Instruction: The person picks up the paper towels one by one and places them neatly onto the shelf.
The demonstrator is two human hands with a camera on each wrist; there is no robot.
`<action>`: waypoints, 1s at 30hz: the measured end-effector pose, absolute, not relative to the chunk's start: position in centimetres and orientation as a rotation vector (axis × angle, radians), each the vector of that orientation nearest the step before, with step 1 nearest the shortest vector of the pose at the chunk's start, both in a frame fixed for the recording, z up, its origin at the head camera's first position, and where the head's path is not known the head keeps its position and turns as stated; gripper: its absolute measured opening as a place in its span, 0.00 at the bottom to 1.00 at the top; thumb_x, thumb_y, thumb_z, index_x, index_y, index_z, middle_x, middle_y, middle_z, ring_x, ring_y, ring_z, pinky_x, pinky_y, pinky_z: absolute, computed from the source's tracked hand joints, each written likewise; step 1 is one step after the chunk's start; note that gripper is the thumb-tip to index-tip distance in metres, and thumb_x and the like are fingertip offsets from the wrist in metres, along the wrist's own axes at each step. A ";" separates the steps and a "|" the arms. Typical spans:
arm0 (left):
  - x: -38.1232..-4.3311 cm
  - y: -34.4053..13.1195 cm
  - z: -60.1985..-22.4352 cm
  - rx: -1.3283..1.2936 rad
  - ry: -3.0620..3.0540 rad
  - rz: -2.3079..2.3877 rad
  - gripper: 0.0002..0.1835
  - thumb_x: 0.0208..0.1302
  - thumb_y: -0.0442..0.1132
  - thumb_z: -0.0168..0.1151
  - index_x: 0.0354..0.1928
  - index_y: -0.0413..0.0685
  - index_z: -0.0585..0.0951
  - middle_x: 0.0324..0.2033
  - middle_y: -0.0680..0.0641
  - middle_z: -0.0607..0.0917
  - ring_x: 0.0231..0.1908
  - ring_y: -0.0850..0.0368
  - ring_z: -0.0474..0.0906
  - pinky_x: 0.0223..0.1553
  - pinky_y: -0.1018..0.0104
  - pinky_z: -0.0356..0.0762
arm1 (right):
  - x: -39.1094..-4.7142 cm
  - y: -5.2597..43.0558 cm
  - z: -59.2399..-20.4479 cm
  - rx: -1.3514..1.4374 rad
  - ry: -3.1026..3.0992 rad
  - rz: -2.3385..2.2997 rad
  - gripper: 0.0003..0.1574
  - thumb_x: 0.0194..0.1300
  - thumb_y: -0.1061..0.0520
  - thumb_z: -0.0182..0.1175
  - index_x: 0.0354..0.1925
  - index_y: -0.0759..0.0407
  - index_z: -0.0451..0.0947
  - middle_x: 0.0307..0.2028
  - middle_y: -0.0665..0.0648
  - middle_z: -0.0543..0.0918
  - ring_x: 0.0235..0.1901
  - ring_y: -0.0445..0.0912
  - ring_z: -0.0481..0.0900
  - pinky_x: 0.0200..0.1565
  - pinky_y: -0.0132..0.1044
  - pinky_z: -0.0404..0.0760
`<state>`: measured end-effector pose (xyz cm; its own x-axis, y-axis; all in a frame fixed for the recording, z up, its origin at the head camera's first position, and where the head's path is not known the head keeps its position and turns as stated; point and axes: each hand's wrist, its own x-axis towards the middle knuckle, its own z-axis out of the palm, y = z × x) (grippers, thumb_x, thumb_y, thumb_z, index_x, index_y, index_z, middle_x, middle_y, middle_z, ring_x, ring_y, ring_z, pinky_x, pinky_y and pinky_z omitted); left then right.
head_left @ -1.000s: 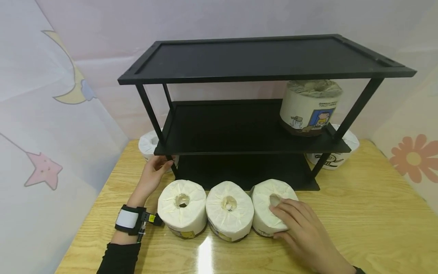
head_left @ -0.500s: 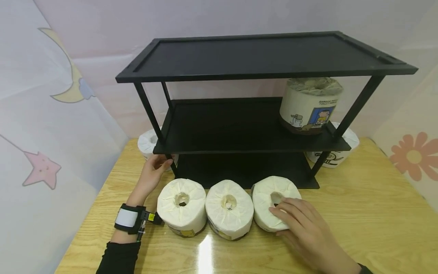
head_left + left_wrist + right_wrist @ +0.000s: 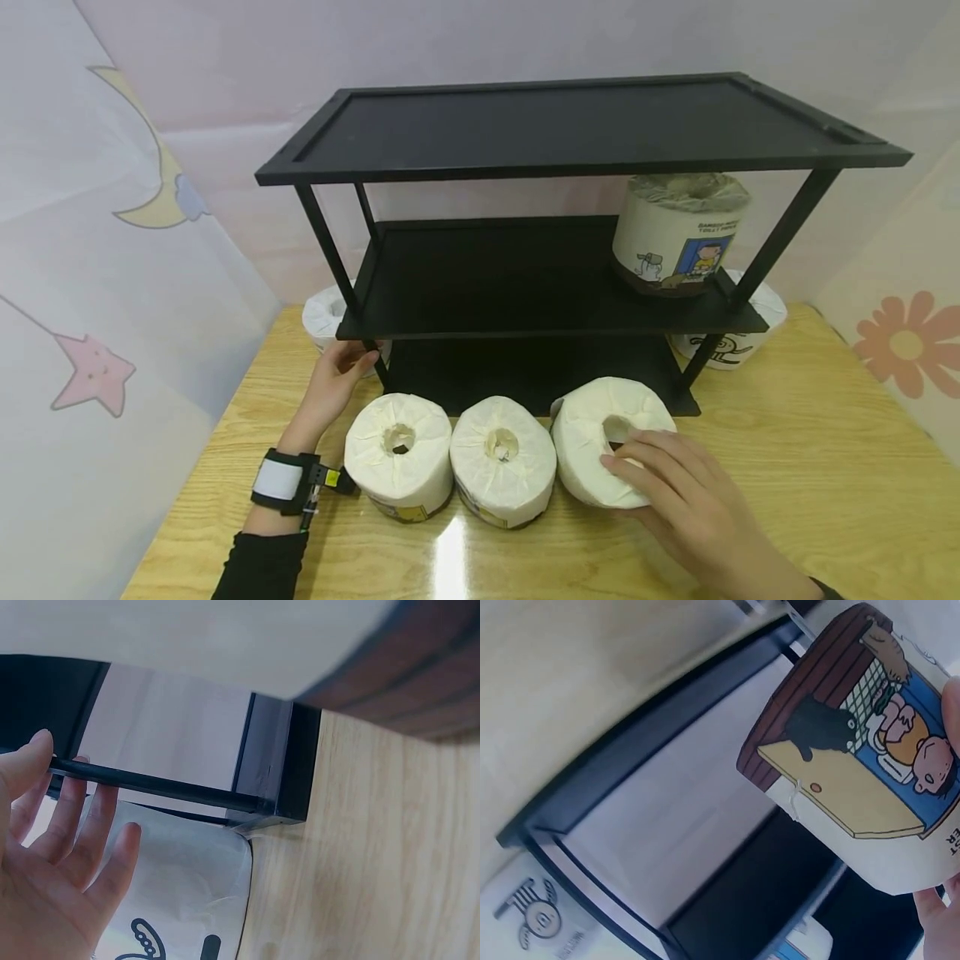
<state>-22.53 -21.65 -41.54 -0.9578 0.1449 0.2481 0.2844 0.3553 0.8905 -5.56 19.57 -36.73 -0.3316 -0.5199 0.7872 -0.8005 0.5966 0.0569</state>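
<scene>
Cylindrical white-paper toilet roll [image 3: 585, 454]: gripped by right hand [image 3: 690, 504], seemingly raised off wooden desk [image 3: 810, 450] (lifting step); steady support called for. Black metal-look post [image 3: 172, 786], rack's [image 3: 585, 172] front-left corner: held by left hand [image 3: 339, 379].

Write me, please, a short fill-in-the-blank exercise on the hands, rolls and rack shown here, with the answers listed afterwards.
1. The left hand grips a post of the shelf rack, which is coloured ____.
2. Of the three rolls nearest the person, the right hand holds the ____ one.
3. The number of wrapped rolls standing on the middle shelf is ____.
4. The pink shape at the head view's left is a ____.

Missing words: black; rightmost; one; star.
</scene>
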 end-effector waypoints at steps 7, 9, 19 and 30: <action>-22.5 -21.7 -41.7 -0.390 -2.484 -1.673 0.18 0.72 0.40 0.59 0.58 0.37 0.76 0.53 0.36 0.80 0.55 0.44 0.76 0.50 0.75 0.73 | -5.0 19.5 -34.7 1.040 -2.055 0.401 0.27 0.81 0.48 0.42 0.48 0.63 0.82 0.42 0.61 0.84 0.48 0.57 0.76 0.70 0.37 0.58; -22.4 -21.7 -41.8 -0.387 -2.494 -1.662 0.18 0.72 0.40 0.59 0.58 0.37 0.76 0.53 0.36 0.80 0.55 0.44 0.76 0.50 0.75 0.73 | -4.9 19.5 -34.2 1.036 -2.062 0.396 0.27 0.81 0.48 0.41 0.48 0.63 0.82 0.43 0.61 0.84 0.48 0.56 0.76 0.70 0.37 0.58; -22.5 -21.6 -41.6 -0.384 -2.491 -1.689 0.19 0.73 0.40 0.59 0.59 0.37 0.75 0.55 0.33 0.79 0.56 0.42 0.76 0.50 0.74 0.72 | -5.2 18.9 -32.9 1.022 -1.941 0.408 0.23 0.80 0.49 0.46 0.44 0.63 0.83 0.39 0.63 0.85 0.46 0.57 0.76 0.68 0.37 0.62; -22.6 -21.7 -41.7 -0.402 -2.488 -1.662 0.19 0.73 0.41 0.59 0.59 0.39 0.76 0.54 0.38 0.80 0.55 0.45 0.76 0.49 0.75 0.73 | -5.9 17.9 -31.2 1.034 -1.757 0.448 0.17 0.76 0.52 0.54 0.42 0.63 0.84 0.35 0.63 0.85 0.44 0.56 0.79 0.64 0.37 0.68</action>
<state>-22.56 -21.70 -41.67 -0.9571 0.1510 0.2474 0.2864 0.3609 0.8876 -5.85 17.86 -31.21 -0.1269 -0.4366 0.8907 -0.8095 0.5645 0.1613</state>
